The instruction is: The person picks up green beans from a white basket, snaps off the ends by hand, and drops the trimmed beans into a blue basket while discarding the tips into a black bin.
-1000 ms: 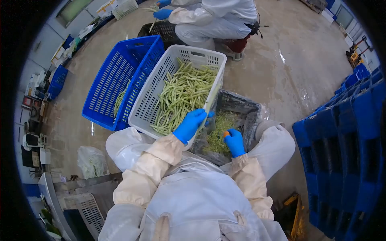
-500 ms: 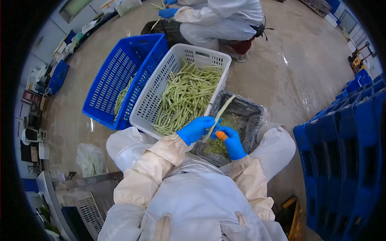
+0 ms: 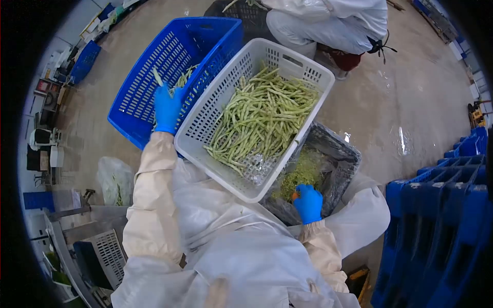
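My left hand point(image 3: 168, 109), in a blue glove, reaches into the blue crate point(image 3: 134, 119). A pale green bean point(image 3: 157, 77) sticks out past its fingers, which look closed on it. More beans point(image 3: 185, 77) lie in that crate, partly behind its wall. My right hand point(image 3: 309, 204), also blue-gloved, is curled over the bin lined with dark plastic point(image 3: 343, 167). Something orange point(image 3: 295, 195) shows at its thumb side, mostly covered by the fingers. Green trimmings point(image 3: 303, 172) lie in the bin. Between my hands, the white crate point(image 3: 195, 134) holds many long green beans point(image 3: 267, 113).
A co-worker in white clothing point(image 3: 328, 25) sits ahead, beside a dark crate point(image 3: 241, 21). Blue pallets point(image 3: 436, 220) are stacked at the right. A clear plastic bag point(image 3: 114, 179) stands on the wet floor at the left, near a metal frame with a white perforated crate point(image 3: 109, 254).
My left hand has moved from the lined bin, left and forward to the blue crate, with a bean. My right hand has drawn slightly back and down, apart from it. The view has shifted.
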The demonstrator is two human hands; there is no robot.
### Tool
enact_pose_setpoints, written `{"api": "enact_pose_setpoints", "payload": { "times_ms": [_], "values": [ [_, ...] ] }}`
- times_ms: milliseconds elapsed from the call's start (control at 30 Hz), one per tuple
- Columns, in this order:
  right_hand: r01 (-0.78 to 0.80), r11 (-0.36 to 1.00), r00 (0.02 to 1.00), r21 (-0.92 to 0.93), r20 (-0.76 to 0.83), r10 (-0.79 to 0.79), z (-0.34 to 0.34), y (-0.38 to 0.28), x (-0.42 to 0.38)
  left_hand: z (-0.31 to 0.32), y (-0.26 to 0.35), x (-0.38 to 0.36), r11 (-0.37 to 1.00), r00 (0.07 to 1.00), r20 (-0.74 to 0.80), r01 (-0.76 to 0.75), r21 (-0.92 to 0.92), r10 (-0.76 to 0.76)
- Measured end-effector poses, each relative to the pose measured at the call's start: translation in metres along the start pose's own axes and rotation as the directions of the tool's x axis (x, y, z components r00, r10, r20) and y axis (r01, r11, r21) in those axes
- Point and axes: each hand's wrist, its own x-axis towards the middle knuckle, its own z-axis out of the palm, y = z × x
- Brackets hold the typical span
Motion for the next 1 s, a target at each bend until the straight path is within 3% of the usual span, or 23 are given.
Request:
{"api": "enact_pose_setpoints", "payload": {
  "times_ms": [33, 67, 100, 133, 167, 233, 267, 333, 367, 433, 467, 533, 600, 667, 767, 833, 900, 933, 1000],
  "values": [
    [0.018, 0.999, 0.999, -0.033, -0.051, -0.02, 0.001, 0.0, 0.002, 0.005, 0.021, -0.012, 0.905, 0.887, 0.44, 0.294, -0.307, -0.138],
    [0.013, 0.999, 0.999, -0.039, -0.041, -0.015, 0.002, -0.001, 0.004, 0.065, -0.009, -0.047, 0.986, 0.923, 0.372, -0.042, -0.16, 0.1],
    [-0.002, 1.0, 1.0, -0.027, 0.015, 0.003, 0.002, -0.002, 0.006, 0.09, 0.006, -0.08, 0.971, 0.816, 0.574, 0.075, -0.226, 0.07],
    [-0.018, 1.0, 0.997, -0.018, 0.071, 0.02, 0.004, -0.003, 0.008, 0.115, 0.018, -0.103, 0.974, 0.548, 0.836, 0.164, -0.153, 0.039],
    [-0.027, 0.999, 0.997, -0.027, 0.078, 0.029, 0.008, -0.003, 0.009, 0.121, 0.038, -0.114, 0.984, 0.319, 0.935, 0.036, -0.176, 0.156],
    [-0.028, 1.0, 0.988, 0.008, 0.154, 0.027, 0.017, -0.001, 0.011, 0.186, 0.018, -0.174, 0.987, 0.116, 0.98, -0.008, -0.16, 0.16],
    [-0.04, 0.999, 0.987, -0.009, 0.156, 0.041, 0.017, -0.002, 0.011, 0.206, 0.015, -0.197, 0.984, 0.109, 0.978, 0.001, -0.177, 0.176],
    [-0.059, 0.997, 0.97, 0.046, 0.24, 0.046, 0.016, -0.007, 0.016, 0.237, 0.014, -0.233, 0.996, 0.333, 0.943, 0.074, -0.046, 0.019],
    [-0.064, 0.997, 0.969, 0.03, 0.24, 0.055, 0.016, -0.008, 0.019, 0.249, 0.017, -0.247, 0.995, 0.331, 0.943, 0.084, -0.06, 0.029],
    [-0.092, 0.994, 0.94, 0.061, 0.335, 0.066, 0.018, -0.009, 0.021, 0.263, 0.024, -0.27, 0.985, 0.425, 0.893, 0.142, 0.098, -0.15],
    [-0.097, 0.994, 0.938, 0.053, 0.34, 0.074, 0.02, -0.008, 0.02, 0.261, 0.034, -0.268, 0.985, 0.418, 0.897, 0.147, 0.092, -0.146],
    [-0.101, 0.987, 0.931, 0.121, 0.362, 0.051, 0.025, -0.006, 0.021, 0.246, 0.056, -0.247, 0.942, 0.242, 0.931, 0.264, 0.207, -0.273],
    [-0.111, 0.988, 0.92, 0.108, 0.388, 0.061, 0.024, -0.008, 0.023, 0.245, 0.062, -0.257, 0.962, 0.296, 0.932, 0.232, 0.143, -0.21],
    [-0.097, 0.988, 0.933, 0.12, 0.356, 0.049, 0.025, -0.008, 0.02, 0.244, 0.073, -0.258, 0.968, 0.242, 0.941, 0.141, 0.207, -0.237],
    [-0.073, 0.988, 0.953, 0.137, 0.3, 0.029, 0.021, -0.011, 0.017, 0.268, 0.054, -0.299, 0.977, 0.191, 0.97, 0.178, 0.115, -0.148],
    [-0.073, 0.988, 0.949, 0.133, 0.314, 0.028, 0.016, -0.015, 0.018, 0.258, 0.052, -0.305, 0.978, 0.185, 0.978, 0.199, 0.056, -0.094],
    [-0.071, 0.991, 0.948, 0.117, 0.316, 0.031, 0.012, -0.015, 0.014, 0.232, 0.067, -0.299, 0.976, 0.083, 0.996, 0.217, 0.02, -0.039],
    [-0.051, 0.989, 0.953, 0.137, 0.302, 0.007, 0.015, -0.013, 0.012, 0.229, 0.071, -0.299, 0.978, 0.099, 0.995, 0.21, 0.001, -0.023],
    [-0.034, 0.989, 0.959, 0.147, 0.285, -0.009, 0.019, -0.009, 0.007, 0.234, 0.069, -0.322, 0.991, -0.108, 0.988, -0.05, -0.12, 0.114]
  ]
}}
